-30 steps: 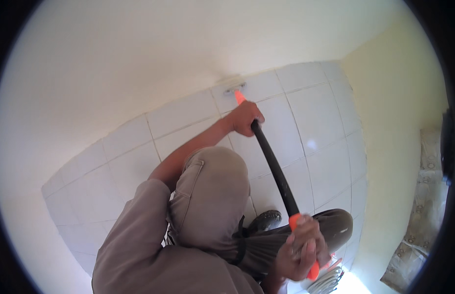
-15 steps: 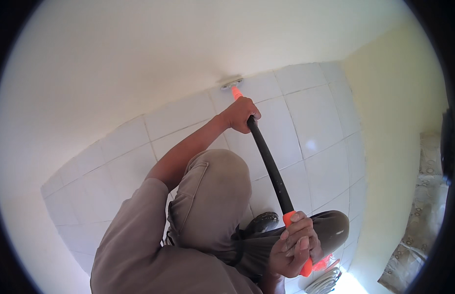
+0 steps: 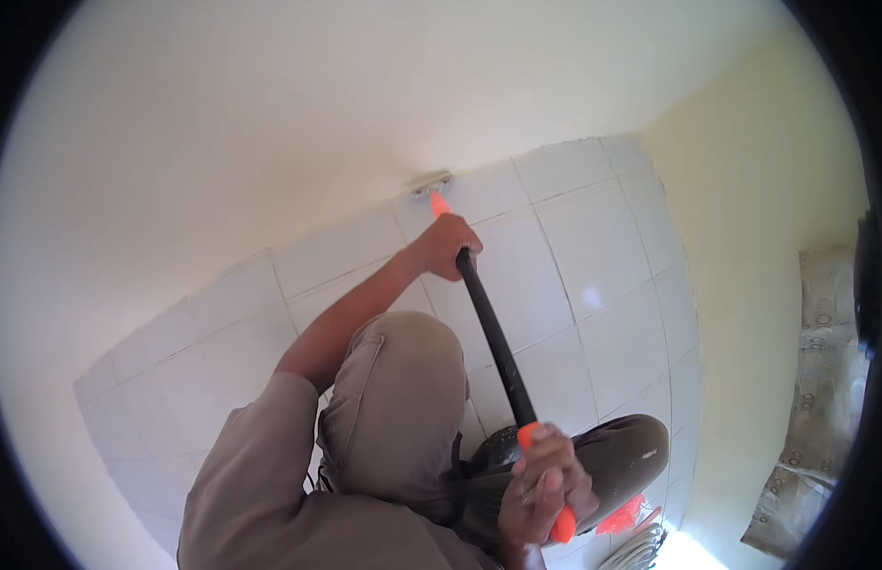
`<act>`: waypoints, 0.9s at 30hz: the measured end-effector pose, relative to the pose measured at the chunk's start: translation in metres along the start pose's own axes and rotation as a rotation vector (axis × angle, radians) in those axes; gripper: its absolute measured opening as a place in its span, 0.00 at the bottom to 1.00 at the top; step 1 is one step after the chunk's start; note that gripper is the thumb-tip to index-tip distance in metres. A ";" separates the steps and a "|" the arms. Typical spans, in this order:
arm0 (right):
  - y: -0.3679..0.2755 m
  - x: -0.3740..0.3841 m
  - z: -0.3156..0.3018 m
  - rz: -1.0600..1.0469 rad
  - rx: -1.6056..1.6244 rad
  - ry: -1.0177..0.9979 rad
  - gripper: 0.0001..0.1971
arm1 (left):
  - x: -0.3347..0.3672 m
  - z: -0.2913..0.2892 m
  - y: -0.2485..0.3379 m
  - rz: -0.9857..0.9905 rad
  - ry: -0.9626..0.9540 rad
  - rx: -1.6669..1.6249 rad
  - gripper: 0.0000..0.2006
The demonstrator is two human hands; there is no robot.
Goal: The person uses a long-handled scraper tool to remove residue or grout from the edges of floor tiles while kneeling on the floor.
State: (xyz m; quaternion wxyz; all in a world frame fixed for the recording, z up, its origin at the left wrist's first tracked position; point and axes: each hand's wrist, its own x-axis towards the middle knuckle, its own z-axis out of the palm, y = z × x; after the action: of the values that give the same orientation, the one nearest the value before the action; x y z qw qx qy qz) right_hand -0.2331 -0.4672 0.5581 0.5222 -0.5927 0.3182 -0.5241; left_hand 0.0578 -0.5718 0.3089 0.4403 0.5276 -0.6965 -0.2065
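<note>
A long-handled scraper [image 3: 498,342] with a black shaft and orange ends slants across the view. Its flat, whitish head [image 3: 431,183] meets the wall low down, where the pale wall joins the tiles. Near that head, my left hand [image 3: 445,245] is wrapped round the upper shaft, the arm reaching past my raised left knee [image 3: 393,380]. My right hand [image 3: 547,484] grips the orange lower end close to my body, beside my bent right knee [image 3: 626,461]. Its fingers are slightly blurred but closed round the handle.
White square tiles [image 3: 612,247] cover the floor below the pale wall [image 3: 270,114]. A yellowish wall [image 3: 745,237] rises at the right, with patterned sheeting [image 3: 821,380] beyond. Coiled pale cable [image 3: 635,551] and a red plastic piece [image 3: 621,513] lie at the lower right.
The whole view has shifted slightly, so the scene sits lower and further left. The scraper head stays at about the same spot on the wall. Both hands keep their grip.
</note>
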 end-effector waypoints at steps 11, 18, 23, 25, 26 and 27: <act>0.003 0.016 0.002 -0.049 0.026 -0.025 0.21 | 0.010 -0.012 -0.009 0.001 -0.105 0.044 0.16; 0.013 0.015 -0.002 -0.034 0.030 -0.009 0.21 | 0.010 -0.012 -0.008 0.008 -0.033 0.068 0.14; 0.011 0.010 0.005 -0.013 0.000 0.009 0.22 | 0.011 0.003 -0.006 0.079 0.017 -0.049 0.13; 0.015 0.015 0.004 -0.044 0.009 0.018 0.22 | 0.021 -0.009 -0.021 -0.015 -0.070 0.011 0.13; 0.011 0.021 0.001 -0.022 0.000 0.009 0.21 | 0.022 -0.007 -0.020 -0.008 -0.034 -0.020 0.14; 0.006 0.027 -0.001 0.001 -0.007 -0.001 0.21 | 0.020 -0.001 -0.015 -0.008 -0.032 -0.018 0.14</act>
State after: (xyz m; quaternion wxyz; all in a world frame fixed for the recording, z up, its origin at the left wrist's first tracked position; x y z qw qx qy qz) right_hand -0.2266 -0.4945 0.5599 0.5204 -0.5948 0.3200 -0.5224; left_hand 0.0660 -0.5953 0.3061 0.4331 0.5231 -0.6994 -0.2231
